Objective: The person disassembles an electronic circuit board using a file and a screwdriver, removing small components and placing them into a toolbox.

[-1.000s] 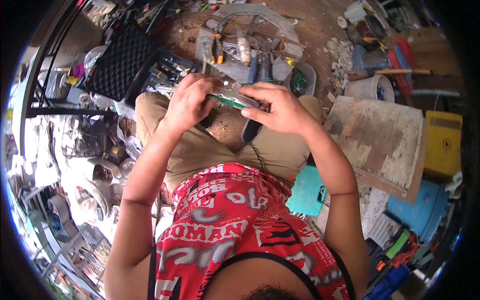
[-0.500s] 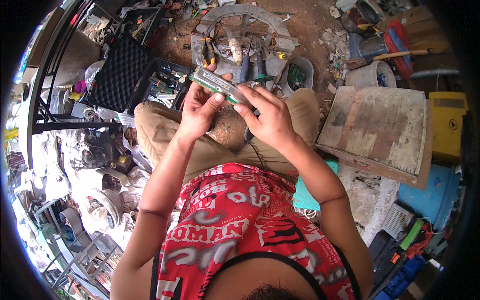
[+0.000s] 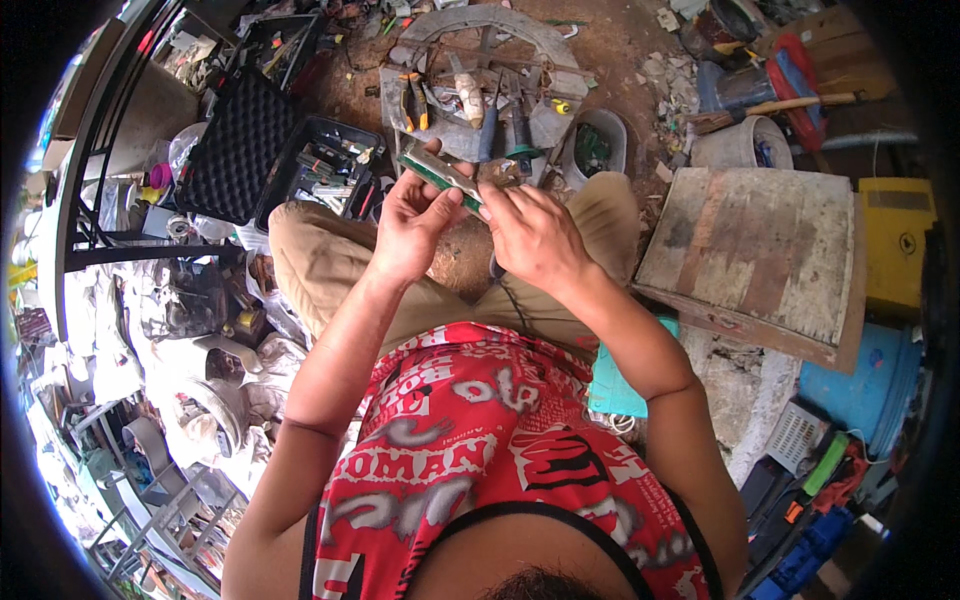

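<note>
Circuit board [image 3: 440, 172]: a long, narrow green strip with a paler, metal-looking face along its top, tilted so its far end points up and to the left. It is held up in front of the person, above the knees and over a patch of bare dirt.

Left hand [image 3: 412, 225] grips the strip's left half: the thumb lies along its near side and the fingers [image 3: 425, 192] curl up behind it, pinching it between them. Right hand [image 3: 535, 235] meets the strip's lower right end; its fingers are drawn close together, fingertips [image 3: 487, 208] pressed on that end, the thumb tucked under where it cannot be seen clearly. The board thus bridges the two hands, most of its length sticking out up and left past the left fingers.

Just beyond the hands lies a grey slab [image 3: 478, 95] strewn with pliers [image 3: 410, 100] and other tools. To the left stands an open black case [image 3: 240, 145] with a tray of small parts [image 3: 325, 170]. A worn wooden board [image 3: 755, 250] rests to the right, a yellow box [image 3: 895, 245] past it
</note>
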### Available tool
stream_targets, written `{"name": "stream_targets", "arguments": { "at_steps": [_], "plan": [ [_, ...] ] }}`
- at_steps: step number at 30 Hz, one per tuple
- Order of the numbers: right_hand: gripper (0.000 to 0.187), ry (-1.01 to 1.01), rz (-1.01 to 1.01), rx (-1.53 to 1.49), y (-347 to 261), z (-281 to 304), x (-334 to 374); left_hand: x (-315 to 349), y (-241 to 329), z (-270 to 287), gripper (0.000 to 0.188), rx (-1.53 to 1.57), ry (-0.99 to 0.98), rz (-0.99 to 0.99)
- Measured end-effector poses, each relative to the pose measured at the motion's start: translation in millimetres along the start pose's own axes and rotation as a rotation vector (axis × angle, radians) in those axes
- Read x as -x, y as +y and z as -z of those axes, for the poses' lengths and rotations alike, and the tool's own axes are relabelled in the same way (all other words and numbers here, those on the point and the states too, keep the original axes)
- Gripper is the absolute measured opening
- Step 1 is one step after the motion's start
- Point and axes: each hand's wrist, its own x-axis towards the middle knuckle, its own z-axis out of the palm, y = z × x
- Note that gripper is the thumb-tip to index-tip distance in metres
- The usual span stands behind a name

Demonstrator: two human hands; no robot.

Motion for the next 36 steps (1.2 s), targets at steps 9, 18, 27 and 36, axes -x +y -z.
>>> {"name": "stream_targets", "arguments": {
  "at_steps": [9,18,27,36],
  "plan": [
    [0.023,0.073,-0.05,-0.159,2.3,-14.5,-2.6,0.1,-2.2,4.0,0.061,-0.033,0.054,-0.002],
    [0.015,0.068,-0.153,-0.3,3.5,-18.8,-3.4,1.5,-1.8,5.3,0.058,-0.086,0.098,0.025],
    [0.014,-0.001,-0.221,-0.341,5.7,-19.9,-2.4,0.5,-9.0,20.0,0.057,-0.09,0.062,0.069],
    [0.024,-0.046,-0.103,-0.186,0.3,0.0,-4.3,8.2,1.8,5.1,0.069,0.081,-0.023,-0.019]
  ]
}}
